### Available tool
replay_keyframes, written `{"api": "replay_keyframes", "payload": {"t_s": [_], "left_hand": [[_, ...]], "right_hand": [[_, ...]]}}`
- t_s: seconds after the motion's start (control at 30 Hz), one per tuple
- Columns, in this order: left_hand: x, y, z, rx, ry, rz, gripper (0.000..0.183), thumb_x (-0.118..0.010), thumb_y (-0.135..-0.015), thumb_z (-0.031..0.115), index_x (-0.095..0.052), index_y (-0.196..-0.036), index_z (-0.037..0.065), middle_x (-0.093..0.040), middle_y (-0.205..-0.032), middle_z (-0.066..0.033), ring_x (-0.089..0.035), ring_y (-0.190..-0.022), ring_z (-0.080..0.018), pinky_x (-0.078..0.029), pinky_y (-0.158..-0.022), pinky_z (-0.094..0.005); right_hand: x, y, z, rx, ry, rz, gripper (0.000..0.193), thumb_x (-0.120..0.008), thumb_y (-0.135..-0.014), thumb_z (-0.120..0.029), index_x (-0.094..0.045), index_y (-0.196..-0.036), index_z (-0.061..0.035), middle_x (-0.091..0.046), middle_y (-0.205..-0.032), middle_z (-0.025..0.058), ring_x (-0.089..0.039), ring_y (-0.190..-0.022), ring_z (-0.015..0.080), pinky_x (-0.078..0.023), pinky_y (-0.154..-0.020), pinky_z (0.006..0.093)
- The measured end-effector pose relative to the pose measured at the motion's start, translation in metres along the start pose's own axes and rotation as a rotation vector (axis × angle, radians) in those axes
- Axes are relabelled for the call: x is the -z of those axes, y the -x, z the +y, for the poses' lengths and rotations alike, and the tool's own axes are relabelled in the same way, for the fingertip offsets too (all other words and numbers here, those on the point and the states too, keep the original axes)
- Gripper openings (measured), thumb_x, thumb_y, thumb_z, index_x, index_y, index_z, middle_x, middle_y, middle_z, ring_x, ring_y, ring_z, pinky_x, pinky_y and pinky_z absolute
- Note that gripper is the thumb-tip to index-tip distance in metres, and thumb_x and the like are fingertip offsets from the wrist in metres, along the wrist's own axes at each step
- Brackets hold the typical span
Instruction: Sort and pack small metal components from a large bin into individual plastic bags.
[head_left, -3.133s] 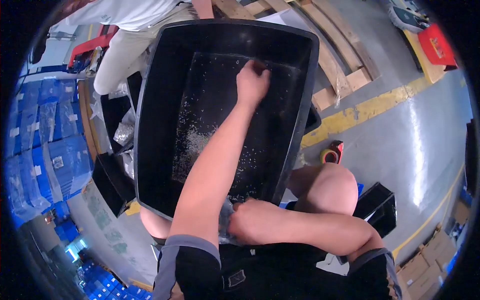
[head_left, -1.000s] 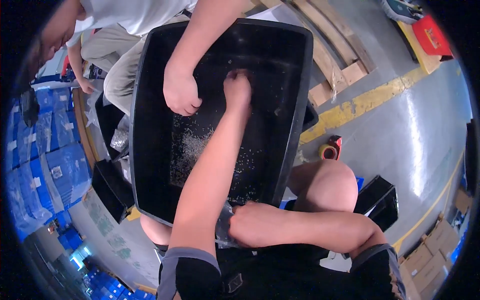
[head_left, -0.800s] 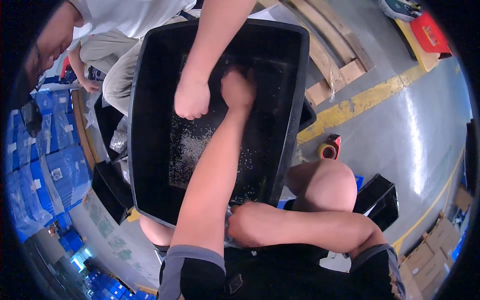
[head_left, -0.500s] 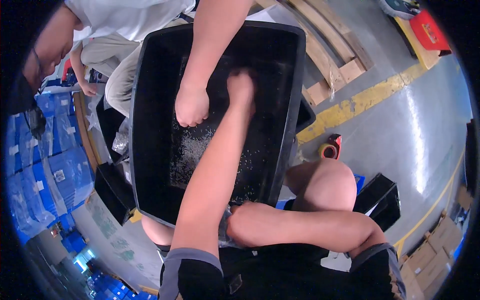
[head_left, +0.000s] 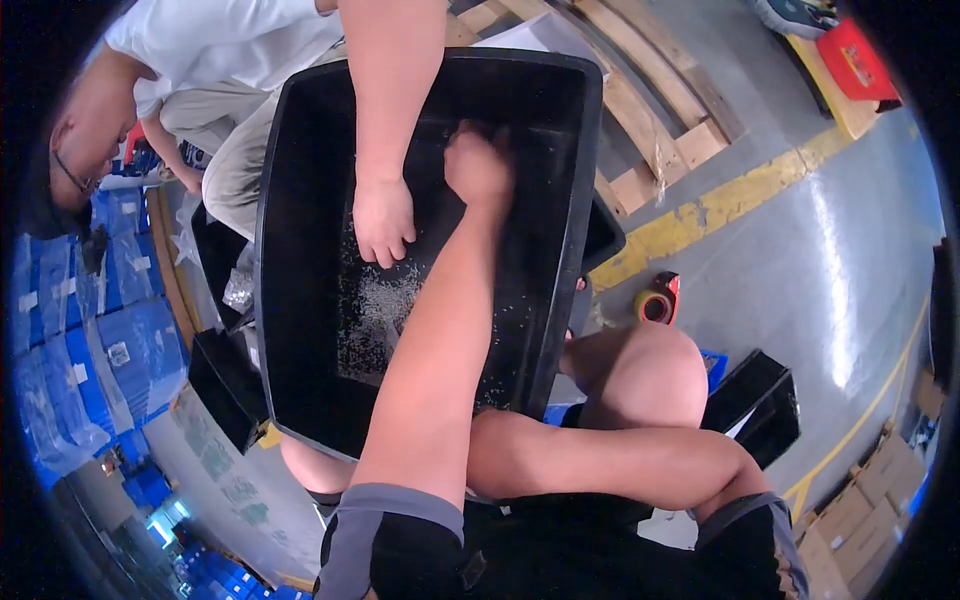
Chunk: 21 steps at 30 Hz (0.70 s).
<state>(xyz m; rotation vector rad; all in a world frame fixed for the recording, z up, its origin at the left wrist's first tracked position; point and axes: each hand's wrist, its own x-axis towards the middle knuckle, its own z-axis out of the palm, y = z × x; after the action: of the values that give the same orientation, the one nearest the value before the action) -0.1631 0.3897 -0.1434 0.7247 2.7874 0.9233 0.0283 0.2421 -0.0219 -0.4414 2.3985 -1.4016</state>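
Small pale pieces (head_left: 385, 308), too tiny to name, are scattered over the floor of a big black bin (head_left: 583, 215), thickest left of my left forearm. Reaching deep into the bin, my left hand (head_left: 480, 172) has curled fingers near its far right part; they are slightly blurred, and what they hold cannot be made out. My right hand (head_left: 505, 450) is closed at the bin's near edge, partly behind my left forearm, which hides the clear plastic bag seen in its grip a moment earlier. A co-worker's hand (head_left: 384, 222) hangs over the pieces, fingers pointing down.
The co-worker (head_left: 220, 50) sits at the far left. Blue wrapped boxes (head_left: 125, 360) are stacked at left. A wooden pallet (head_left: 650, 90) lies beyond the bin. To the right are a tape dispenser (head_left: 658, 300), a black box (head_left: 750, 400) and a red container (head_left: 855, 60).
My left hand has moved slightly farther into the bin, and my left forearm now covers more of my right hand. The co-worker's fingers have loosened from a fist and their arm has shifted left.
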Motion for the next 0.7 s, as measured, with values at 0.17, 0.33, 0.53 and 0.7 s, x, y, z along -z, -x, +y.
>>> {"api": "replay_keyframes", "payload": {"t_s": [0.17,0.33,0.53,0.7], "left_hand": [[0.001,-0.001,0.002,0.006,-0.124,-0.075,0.018,-0.064,-0.087,0.025,-0.065,-0.091,0.008,-0.069,-0.094,-0.0139,-0.067,-0.091,-0.0318,-0.055,-0.075,-0.0431],[-0.004,0.0,-0.006,-0.144,-0.354,-0.093,0.015,-0.052,-0.091,0.017,-0.059,-0.099,0.006,-0.066,-0.1,-0.0114,-0.065,-0.097,-0.0275,-0.057,-0.075,-0.0404],[-0.001,0.008,-0.026,-0.183,-0.293,-0.11,0.019,-0.052,-0.093,0.021,-0.058,-0.096,0.003,-0.065,-0.093,-0.0157,-0.065,-0.092,-0.028,-0.055,-0.077,-0.0377],[0.055,0.037,-0.025,0.533,0.938,-0.655,0.02,-0.052,-0.094,0.023,-0.058,-0.096,0.004,-0.065,-0.087,-0.0123,-0.06,-0.075,-0.0194,-0.049,-0.065,-0.0345]], "right_hand": [[-0.005,0.002,0.002,0.034,-0.031,0.072,0.019,-0.057,-0.076,-0.009,-0.069,-0.089,-0.0035,-0.069,-0.096,0.0176,-0.068,-0.084,0.0335,-0.055,-0.072,0.0434],[0.014,0.0,-0.004,-0.01,-0.054,-0.091,0.019,-0.06,-0.074,-0.009,-0.069,-0.089,-0.0033,-0.069,-0.096,0.0179,-0.068,-0.085,0.0345,-0.054,-0.074,0.0443],[0.015,-0.006,-0.011,-0.08,0.011,-0.102,0.017,-0.061,-0.073,-0.01,-0.07,-0.086,-0.0058,-0.069,-0.087,0.0178,-0.068,-0.081,0.0341,-0.055,-0.074,0.0442],[0.014,-0.002,-0.005,0.001,0.068,-0.124,0.016,-0.059,-0.073,-0.014,-0.071,-0.072,-0.0039,-0.067,-0.073,0.0173,-0.069,-0.075,0.0325,-0.055,-0.07,0.044]]}}
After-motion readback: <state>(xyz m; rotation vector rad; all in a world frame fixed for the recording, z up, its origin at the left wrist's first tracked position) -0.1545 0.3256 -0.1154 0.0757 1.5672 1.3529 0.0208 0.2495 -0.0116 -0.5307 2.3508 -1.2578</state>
